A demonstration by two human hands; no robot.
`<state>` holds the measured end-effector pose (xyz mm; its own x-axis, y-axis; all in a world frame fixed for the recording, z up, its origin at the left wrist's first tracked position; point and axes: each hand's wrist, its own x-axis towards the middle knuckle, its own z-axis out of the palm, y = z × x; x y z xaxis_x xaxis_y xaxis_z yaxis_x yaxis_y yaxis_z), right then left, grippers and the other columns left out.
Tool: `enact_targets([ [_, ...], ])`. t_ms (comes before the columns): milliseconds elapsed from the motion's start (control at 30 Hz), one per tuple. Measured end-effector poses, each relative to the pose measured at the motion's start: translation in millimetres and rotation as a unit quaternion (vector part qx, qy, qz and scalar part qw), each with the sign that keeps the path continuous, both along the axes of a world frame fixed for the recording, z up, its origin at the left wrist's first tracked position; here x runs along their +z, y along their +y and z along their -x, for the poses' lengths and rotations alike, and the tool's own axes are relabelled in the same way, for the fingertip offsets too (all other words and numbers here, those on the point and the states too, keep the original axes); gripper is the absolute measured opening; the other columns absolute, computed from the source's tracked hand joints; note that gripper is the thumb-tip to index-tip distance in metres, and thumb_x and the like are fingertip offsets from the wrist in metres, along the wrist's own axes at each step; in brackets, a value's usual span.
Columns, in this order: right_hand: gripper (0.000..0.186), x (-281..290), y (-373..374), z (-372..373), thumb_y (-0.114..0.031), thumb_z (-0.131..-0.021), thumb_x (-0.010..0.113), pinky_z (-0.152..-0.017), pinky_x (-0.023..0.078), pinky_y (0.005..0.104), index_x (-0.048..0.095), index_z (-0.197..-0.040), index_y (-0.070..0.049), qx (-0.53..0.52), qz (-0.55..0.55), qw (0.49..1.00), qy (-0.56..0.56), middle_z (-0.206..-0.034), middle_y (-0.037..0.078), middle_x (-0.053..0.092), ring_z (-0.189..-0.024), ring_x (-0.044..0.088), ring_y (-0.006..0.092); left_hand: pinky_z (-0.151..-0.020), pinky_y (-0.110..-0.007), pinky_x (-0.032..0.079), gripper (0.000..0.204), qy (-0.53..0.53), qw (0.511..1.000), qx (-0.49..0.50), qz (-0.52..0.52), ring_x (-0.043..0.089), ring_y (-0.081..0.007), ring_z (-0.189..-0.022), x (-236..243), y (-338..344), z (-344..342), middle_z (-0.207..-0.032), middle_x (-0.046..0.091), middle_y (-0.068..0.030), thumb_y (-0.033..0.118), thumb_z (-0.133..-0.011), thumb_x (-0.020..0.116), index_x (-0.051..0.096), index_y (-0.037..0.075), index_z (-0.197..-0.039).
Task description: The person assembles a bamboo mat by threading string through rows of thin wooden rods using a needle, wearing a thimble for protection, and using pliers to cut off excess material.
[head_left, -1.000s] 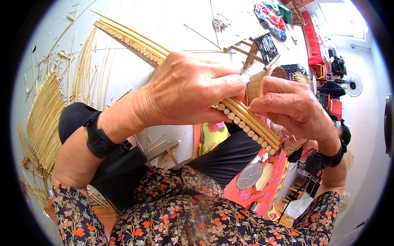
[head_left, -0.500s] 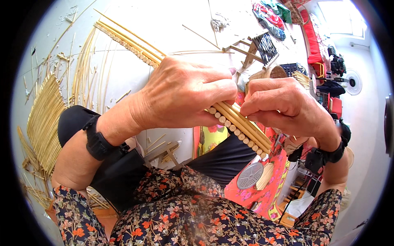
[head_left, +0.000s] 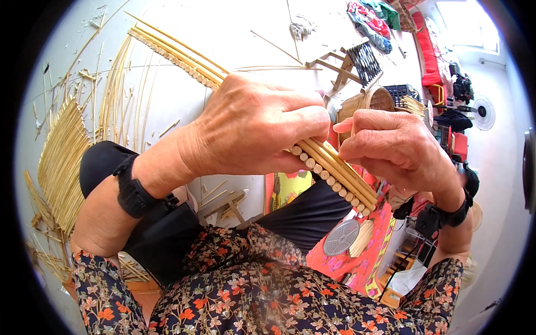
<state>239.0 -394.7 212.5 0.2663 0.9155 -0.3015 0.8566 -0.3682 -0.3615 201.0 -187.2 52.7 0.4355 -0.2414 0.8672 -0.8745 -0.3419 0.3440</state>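
A long bundle of straight yellow canes [head_left: 341, 172], edged with a row of round, pale cut stick ends, runs slantwise from far left to near right. My left hand [head_left: 257, 125] is wrapped over its middle, thumb and fingers closed on it. Just right of that grip, my right hand [head_left: 396, 148] is curled above the canes' upper edge, its fingers bent together. Whatever those fingertips hold, if anything, is hidden. Beyond my left hand, the far part of the bundle [head_left: 173, 54] sticks out over the floor.
A fan-shaped mat of sticks [head_left: 64, 164] lies at the left, with loose thin strips [head_left: 114, 84] beside it. A small folding stool [head_left: 349, 64] and a woven basket [head_left: 375, 101] stand ahead. A round grey perforated disc [head_left: 341, 238] lies on red patterned cloth [head_left: 321, 266].
Both hands and the near end of the cane bundle have shifted slightly right. The right hand's index finger sticks out a little more. The left hand keeps its hold.
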Motion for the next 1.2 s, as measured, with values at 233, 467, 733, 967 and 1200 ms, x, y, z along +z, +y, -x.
enact_targets([
  [233, 0.019, -2.0, -1.4, 1.7, 0.003, -0.081, 0.070, -0.070, 0.057, 0.0379, 0.070, -0.099, -0.004, 0.010, -0.027, 0.999, -0.015, -0.099, 0.012, 0.069, -0.082, 0.070, 0.0309, -0.056, -0.035, 0.049, 0.033, -0.003, 1.000, -0.003, 0.002, 0.063, -0.0230, -0.066, 2.2, -0.1, 1.3, -0.075, 0.060, -0.0011, 0.017, -0.057, 0.082, 0.064, 0.014, -0.084],
  [467, 0.018, 2.1, -0.1, 4.2, 0.002, -0.082, 0.071, -0.069, 0.057, 0.0378, 0.070, -0.099, -0.003, 0.014, -0.007, 1.000, -0.025, -0.095, 0.012, 0.067, -0.081, 0.070, 0.0303, -0.056, -0.035, 0.049, 0.032, -0.001, 1.000, -0.002, 0.003, 0.063, -0.0233, -0.066, 2.9, -0.3, 3.1, -0.076, 0.061, -0.0016, 0.017, -0.058, 0.083, 0.065, 0.014, -0.084],
  [733, 0.020, 5.3, -1.0, 0.9, -0.009, -0.079, 0.076, -0.054, 0.043, 0.0396, 0.070, -0.097, -0.005, 0.066, 0.000, 0.993, -0.097, -0.073, 0.007, 0.057, -0.061, 0.058, 0.0276, -0.057, -0.035, 0.050, 0.033, -0.012, 1.000, 0.000, 0.010, 0.064, -0.0238, -0.066, 3.3, -0.5, 1.0, -0.075, 0.061, -0.0017, 0.016, -0.058, 0.085, 0.066, 0.014, -0.085],
  [967, 0.020, -1.1, -1.9, -0.5, -0.008, -0.078, 0.075, -0.056, 0.044, 0.0404, 0.069, -0.096, -0.003, 0.060, -0.035, 0.994, -0.082, -0.066, 0.006, 0.054, -0.059, 0.058, 0.0275, -0.060, -0.036, 0.052, 0.037, 0.009, 1.000, -0.025, -0.010, 0.066, -0.0257, -0.071, 6.0, 6.4, -2.6, -0.080, 0.063, -0.0026, 0.014, -0.056, 0.085, 0.067, 0.013, -0.088],
  [1200, 0.020, 0.5, -0.6, 7.1, -0.004, -0.081, 0.072, -0.068, 0.054, 0.0426, 0.069, -0.101, -0.002, 0.087, -0.041, 0.986, -0.134, -0.076, 0.008, 0.060, -0.069, 0.064, 0.0302, -0.062, -0.036, 0.052, 0.037, 0.007, 1.000, -0.025, -0.014, 0.066, -0.0256, -0.073, 5.5, 5.3, -3.3, -0.080, 0.062, -0.0023, 0.017, -0.057, 0.086, 0.065, 0.013, -0.088],
])
